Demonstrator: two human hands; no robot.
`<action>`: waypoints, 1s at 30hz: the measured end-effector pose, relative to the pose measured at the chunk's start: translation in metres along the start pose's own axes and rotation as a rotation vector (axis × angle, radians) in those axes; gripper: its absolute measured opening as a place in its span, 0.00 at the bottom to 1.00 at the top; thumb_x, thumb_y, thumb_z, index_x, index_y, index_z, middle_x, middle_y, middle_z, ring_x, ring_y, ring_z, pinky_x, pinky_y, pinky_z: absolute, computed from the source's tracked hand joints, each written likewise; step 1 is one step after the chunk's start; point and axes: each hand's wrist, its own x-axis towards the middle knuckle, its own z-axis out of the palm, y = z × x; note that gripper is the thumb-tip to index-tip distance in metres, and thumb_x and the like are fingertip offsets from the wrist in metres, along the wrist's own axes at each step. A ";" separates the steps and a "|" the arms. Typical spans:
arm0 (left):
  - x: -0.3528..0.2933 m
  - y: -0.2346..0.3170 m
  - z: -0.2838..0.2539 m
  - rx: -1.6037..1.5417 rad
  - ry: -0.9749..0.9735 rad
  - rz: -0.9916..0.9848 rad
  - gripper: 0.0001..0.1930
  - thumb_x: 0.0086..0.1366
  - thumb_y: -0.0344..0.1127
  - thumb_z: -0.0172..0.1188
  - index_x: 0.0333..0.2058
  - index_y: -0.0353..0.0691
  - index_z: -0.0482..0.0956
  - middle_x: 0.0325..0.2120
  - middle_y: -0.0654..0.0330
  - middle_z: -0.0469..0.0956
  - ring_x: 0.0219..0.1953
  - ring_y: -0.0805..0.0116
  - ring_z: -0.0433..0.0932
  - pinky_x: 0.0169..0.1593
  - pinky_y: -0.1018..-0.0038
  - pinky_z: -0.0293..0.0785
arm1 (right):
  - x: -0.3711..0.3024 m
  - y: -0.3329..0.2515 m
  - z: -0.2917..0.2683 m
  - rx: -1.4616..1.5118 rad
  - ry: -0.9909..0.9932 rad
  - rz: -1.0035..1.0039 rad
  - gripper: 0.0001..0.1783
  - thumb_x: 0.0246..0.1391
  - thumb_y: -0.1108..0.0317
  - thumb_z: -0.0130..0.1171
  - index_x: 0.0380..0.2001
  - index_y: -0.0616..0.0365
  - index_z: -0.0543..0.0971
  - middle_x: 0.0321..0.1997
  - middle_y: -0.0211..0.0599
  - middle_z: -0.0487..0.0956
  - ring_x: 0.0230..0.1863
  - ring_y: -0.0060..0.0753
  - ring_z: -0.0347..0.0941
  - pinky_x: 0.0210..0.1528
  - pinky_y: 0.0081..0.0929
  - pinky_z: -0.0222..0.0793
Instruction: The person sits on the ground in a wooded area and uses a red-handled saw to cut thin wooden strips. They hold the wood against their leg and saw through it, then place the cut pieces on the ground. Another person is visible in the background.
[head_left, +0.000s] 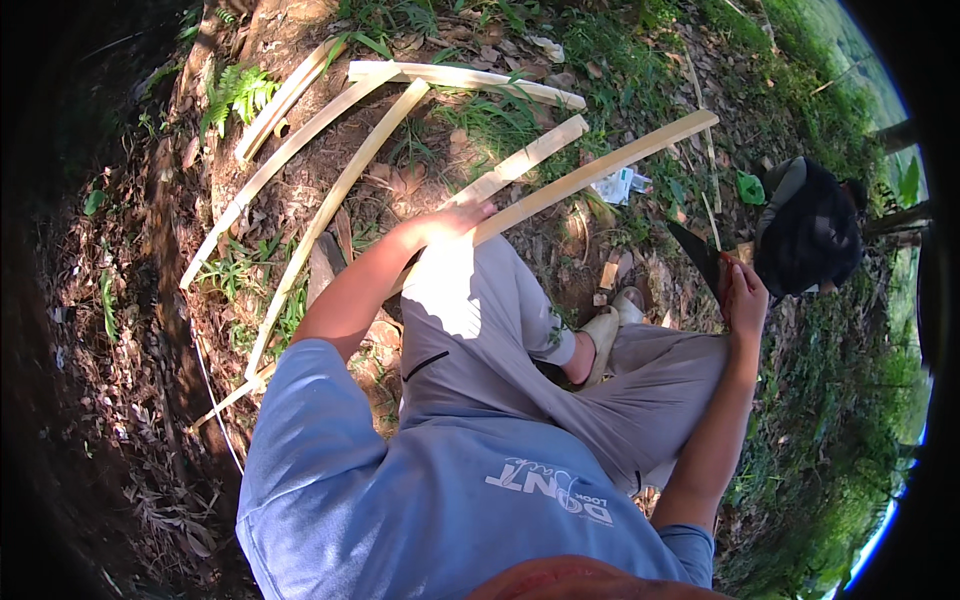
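Note:
My left hand (458,222) lies over a pale wooden strip (610,165) beside my bent left knee, its fingers partly washed out by sunlight. From there the strip slants up to the far right. A second strip (525,160) lies close alongside it, on the far side of my hand. On the right, my right hand (743,297) is closed round the reddish grip of a dark, tapering handsaw (697,256). The saw's blade points up and left, apart from the wood; its teeth cannot be made out.
More wooden strips (340,205) lie on the leafy ground at left and ahead, one crosswise (470,80). A dark bag (815,230) sits at far right beside a green wrapper (750,187). A white packet (617,186) lies beyond the long strip. Tree trunk at upper left.

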 end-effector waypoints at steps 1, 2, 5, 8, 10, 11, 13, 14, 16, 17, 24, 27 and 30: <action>0.002 -0.002 0.000 0.060 -0.115 -0.120 0.38 0.83 0.64 0.30 0.73 0.43 0.69 0.72 0.47 0.70 0.76 0.47 0.64 0.80 0.53 0.49 | 0.001 0.002 -0.001 0.028 -0.010 0.014 0.16 0.76 0.69 0.56 0.58 0.66 0.85 0.30 0.19 0.79 0.21 0.07 0.63 0.22 0.13 0.54; 0.001 -0.007 -0.007 0.122 -0.228 -0.243 0.41 0.83 0.67 0.27 0.73 0.42 0.70 0.72 0.46 0.70 0.76 0.46 0.64 0.80 0.55 0.52 | -0.002 0.002 -0.002 0.057 -0.023 0.026 0.16 0.76 0.69 0.56 0.57 0.66 0.85 0.29 0.19 0.79 0.20 0.07 0.63 0.21 0.13 0.54; 0.009 0.057 -0.088 0.312 -0.151 -0.652 0.47 0.80 0.73 0.25 0.61 0.37 0.82 0.59 0.39 0.82 0.66 0.39 0.76 0.71 0.55 0.67 | -0.019 -0.009 -0.005 0.003 0.012 0.039 0.15 0.76 0.69 0.57 0.56 0.66 0.85 0.26 0.17 0.76 0.18 0.07 0.61 0.20 0.14 0.52; -0.005 0.090 -0.119 0.047 0.263 -0.412 0.40 0.80 0.65 0.46 0.65 0.28 0.75 0.48 0.40 0.85 0.57 0.42 0.83 0.67 0.60 0.72 | -0.020 -0.006 -0.010 0.021 0.065 0.041 0.15 0.77 0.67 0.56 0.55 0.65 0.85 0.20 0.14 0.71 0.15 0.08 0.57 0.18 0.15 0.49; -0.021 0.053 -0.088 0.062 0.424 -0.154 0.40 0.77 0.62 0.56 0.68 0.27 0.72 0.50 0.43 0.86 0.57 0.45 0.83 0.65 0.60 0.73 | -0.018 -0.020 -0.004 0.039 0.026 0.045 0.15 0.77 0.66 0.56 0.55 0.64 0.85 0.18 0.14 0.69 0.14 0.08 0.57 0.17 0.15 0.48; -0.025 0.059 -0.062 -0.051 0.251 -0.244 0.43 0.73 0.61 0.64 0.71 0.30 0.70 0.52 0.45 0.86 0.62 0.51 0.79 0.64 0.60 0.73 | -0.015 -0.014 -0.009 0.058 0.032 0.033 0.16 0.77 0.66 0.56 0.55 0.64 0.85 0.17 0.14 0.69 0.14 0.08 0.56 0.16 0.16 0.47; -0.034 0.090 -0.029 0.142 0.052 -0.200 0.31 0.70 0.55 0.66 0.56 0.29 0.79 0.44 0.41 0.85 0.54 0.43 0.81 0.64 0.57 0.73 | -0.018 -0.018 -0.008 0.053 0.037 0.056 0.15 0.77 0.65 0.56 0.55 0.63 0.85 0.17 0.14 0.68 0.14 0.07 0.56 0.16 0.16 0.46; -0.041 0.082 -0.009 0.368 0.112 -0.062 0.26 0.70 0.51 0.66 0.49 0.29 0.81 0.40 0.41 0.84 0.48 0.40 0.82 0.63 0.55 0.73 | -0.019 -0.021 -0.003 0.049 0.026 0.066 0.15 0.77 0.65 0.56 0.56 0.63 0.85 0.17 0.13 0.68 0.14 0.07 0.56 0.15 0.16 0.45; -0.049 0.097 -0.005 0.295 0.187 -0.026 0.22 0.69 0.49 0.66 0.42 0.30 0.81 0.35 0.42 0.82 0.44 0.39 0.81 0.63 0.53 0.73 | -0.022 -0.021 -0.005 0.058 0.015 0.066 0.16 0.77 0.65 0.56 0.56 0.62 0.85 0.17 0.12 0.67 0.14 0.07 0.55 0.15 0.16 0.45; -0.054 0.104 -0.003 0.259 0.225 -0.009 0.21 0.69 0.48 0.66 0.39 0.31 0.81 0.33 0.43 0.82 0.42 0.39 0.80 0.63 0.53 0.73 | -0.022 -0.021 -0.006 0.061 0.007 0.066 0.16 0.77 0.64 0.56 0.56 0.62 0.85 0.17 0.12 0.66 0.14 0.07 0.55 0.15 0.16 0.45; -0.140 0.233 0.037 0.074 0.117 0.205 0.22 0.71 0.52 0.68 0.42 0.34 0.83 0.31 0.49 0.82 0.45 0.47 0.83 0.77 0.45 0.58 | -0.019 -0.007 -0.027 0.061 0.065 0.093 0.16 0.77 0.63 0.56 0.57 0.61 0.85 0.17 0.11 0.65 0.13 0.07 0.54 0.14 0.15 0.46; -0.137 0.246 0.042 -0.139 -0.107 0.045 0.23 0.74 0.50 0.63 0.50 0.32 0.82 0.39 0.49 0.83 0.54 0.47 0.81 0.78 0.49 0.58 | -0.025 -0.014 -0.026 0.067 0.087 0.087 0.17 0.77 0.63 0.55 0.58 0.62 0.84 0.17 0.11 0.64 0.12 0.07 0.54 0.13 0.15 0.46; -0.130 0.226 0.034 -0.209 0.011 0.259 0.26 0.78 0.47 0.55 0.65 0.33 0.74 0.60 0.43 0.78 0.67 0.41 0.73 0.78 0.51 0.59 | -0.028 -0.009 -0.027 0.132 0.044 0.062 0.17 0.77 0.63 0.55 0.57 0.63 0.84 0.16 0.12 0.64 0.12 0.07 0.54 0.12 0.16 0.46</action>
